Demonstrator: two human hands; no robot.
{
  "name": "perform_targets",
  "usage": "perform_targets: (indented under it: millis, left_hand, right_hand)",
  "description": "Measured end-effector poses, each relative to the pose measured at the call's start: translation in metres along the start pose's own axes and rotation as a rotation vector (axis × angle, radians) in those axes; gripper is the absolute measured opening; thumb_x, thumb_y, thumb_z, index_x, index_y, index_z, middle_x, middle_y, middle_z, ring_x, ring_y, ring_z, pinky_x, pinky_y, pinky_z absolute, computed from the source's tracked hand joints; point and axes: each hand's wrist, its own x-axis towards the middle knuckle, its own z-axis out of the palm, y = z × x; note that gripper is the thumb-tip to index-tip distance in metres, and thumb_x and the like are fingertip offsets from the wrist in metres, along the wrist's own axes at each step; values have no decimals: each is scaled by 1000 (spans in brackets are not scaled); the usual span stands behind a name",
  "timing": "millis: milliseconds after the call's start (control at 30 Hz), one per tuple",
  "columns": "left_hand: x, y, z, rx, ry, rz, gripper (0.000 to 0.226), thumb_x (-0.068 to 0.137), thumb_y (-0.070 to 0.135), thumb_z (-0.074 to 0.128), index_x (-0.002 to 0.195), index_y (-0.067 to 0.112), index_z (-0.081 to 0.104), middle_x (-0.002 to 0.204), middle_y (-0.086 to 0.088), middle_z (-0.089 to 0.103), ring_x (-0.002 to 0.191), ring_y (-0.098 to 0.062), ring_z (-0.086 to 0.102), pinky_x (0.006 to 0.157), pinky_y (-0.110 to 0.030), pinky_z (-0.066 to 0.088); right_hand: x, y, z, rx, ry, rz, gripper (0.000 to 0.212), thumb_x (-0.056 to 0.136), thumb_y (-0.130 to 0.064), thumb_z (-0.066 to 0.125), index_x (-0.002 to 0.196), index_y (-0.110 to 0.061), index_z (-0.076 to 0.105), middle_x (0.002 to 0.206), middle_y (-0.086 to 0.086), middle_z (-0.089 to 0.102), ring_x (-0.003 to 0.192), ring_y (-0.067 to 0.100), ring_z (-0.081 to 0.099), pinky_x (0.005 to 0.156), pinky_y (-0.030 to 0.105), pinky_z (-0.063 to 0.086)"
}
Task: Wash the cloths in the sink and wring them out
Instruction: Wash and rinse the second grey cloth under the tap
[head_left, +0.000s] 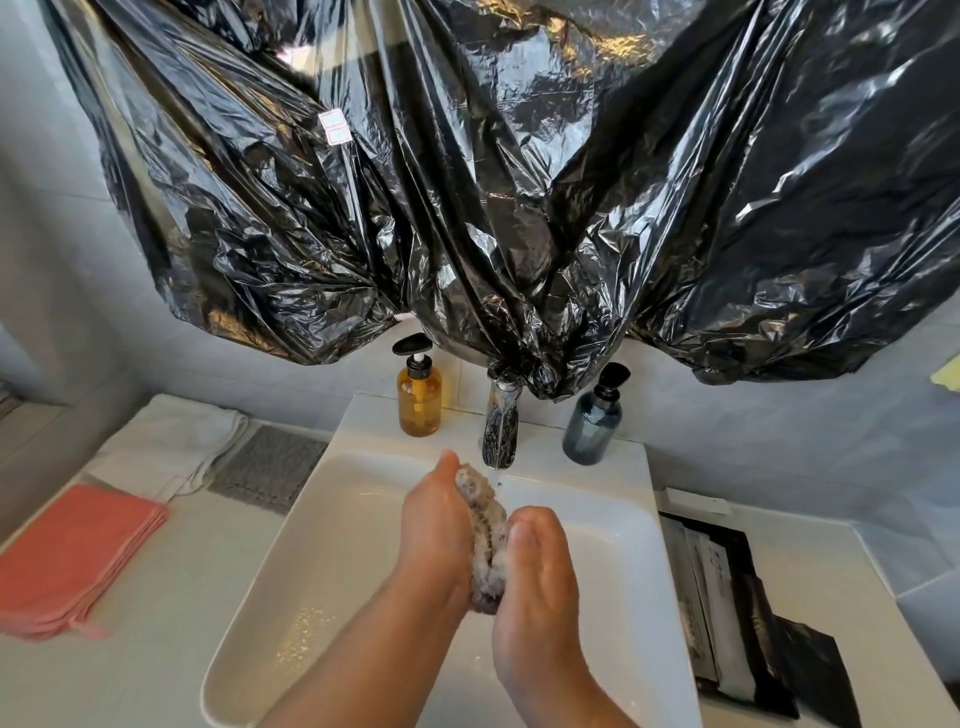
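Note:
A wet, bunched grey-beige cloth (488, 535) is pressed between my two palms above the white sink (311, 545). My left hand (436, 525) grips its left side, my right hand (540, 566) its right side. Both hands are closed on it, just below the chrome tap (501, 426). A thin stream of water falls from the tap beside the cloth's top. On the counter to the left lie a stack of folded pink cloths (78, 561), a folded white cloth (171, 441) and a grey cloth (270, 467).
An amber soap pump bottle (420, 397) and a dark blue pump bottle (595, 421) stand on the sink's back rim. Black plastic bags (467, 182) hang over the wall above. Dark and white packets (737, 608) lie on the counter at right.

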Motion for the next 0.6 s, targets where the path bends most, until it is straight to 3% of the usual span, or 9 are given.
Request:
perform_targets:
  millis: [100, 200, 300, 367, 433, 533, 600]
  left_hand:
    - [-6, -10, 4, 31, -75, -47, 42, 106, 33, 47, 70, 13, 55, 45, 1, 48, 43, -13, 52, 56, -28, 41]
    - [-7, -22, 4, 128, -154, -14, 42, 104, 23, 43, 61, 19, 41, 44, 3, 41, 36, -12, 41, 46, -21, 31]
    - [-3, -25, -4, 211, -200, 85, 31, 101, 24, 49, 73, 10, 55, 63, -7, 64, 53, -20, 62, 49, -24, 43]
    - [-1, -22, -13, 212, -282, 163, 41, 91, 42, 65, 85, 2, 59, 81, -20, 67, 72, -27, 68, 60, -30, 52]
    - [4, -17, -27, 223, -354, 212, 55, 76, 46, 79, 83, -3, 54, 78, -24, 62, 70, -28, 65, 59, -34, 55]
    - [9, -16, -40, 197, -345, 182, 29, 83, 3, 76, 81, 9, 48, 72, -16, 62, 62, -24, 65, 55, -32, 56]
    - [6, -14, -44, 163, -334, 131, 26, 88, -13, 60, 87, 10, 48, 77, -17, 66, 65, -28, 67, 61, -37, 56]
  right_hand:
    - [8, -12, -1, -40, 119, -28, 37, 92, -58, 27, 74, -30, 42, 71, -9, 49, 67, 7, 48, 61, 24, 40]
    - [40, -18, -8, 9, 138, 160, 38, 103, -40, 38, 74, -20, 50, 71, 1, 54, 69, 15, 54, 67, 36, 47]
    - [62, -23, -16, 210, 66, 297, 38, 100, -44, 45, 72, -21, 56, 78, 11, 58, 79, 28, 64, 81, 51, 54]
    - [62, -25, -19, 169, 23, 266, 35, 105, -41, 42, 81, -20, 57, 83, 8, 58, 84, 25, 63, 82, 44, 54]
    - [59, -26, -25, 170, 4, 206, 32, 107, -35, 39, 88, -15, 55, 83, 4, 56, 81, 18, 58, 74, 33, 50]
    - [54, -24, -32, 143, 4, 136, 26, 108, -29, 38, 92, -16, 54, 86, 3, 57, 79, 13, 56, 64, 17, 47]
    - [51, -19, -34, 121, 40, 100, 23, 107, -28, 37, 93, -19, 54, 88, 2, 59, 84, 15, 59, 71, 18, 50]
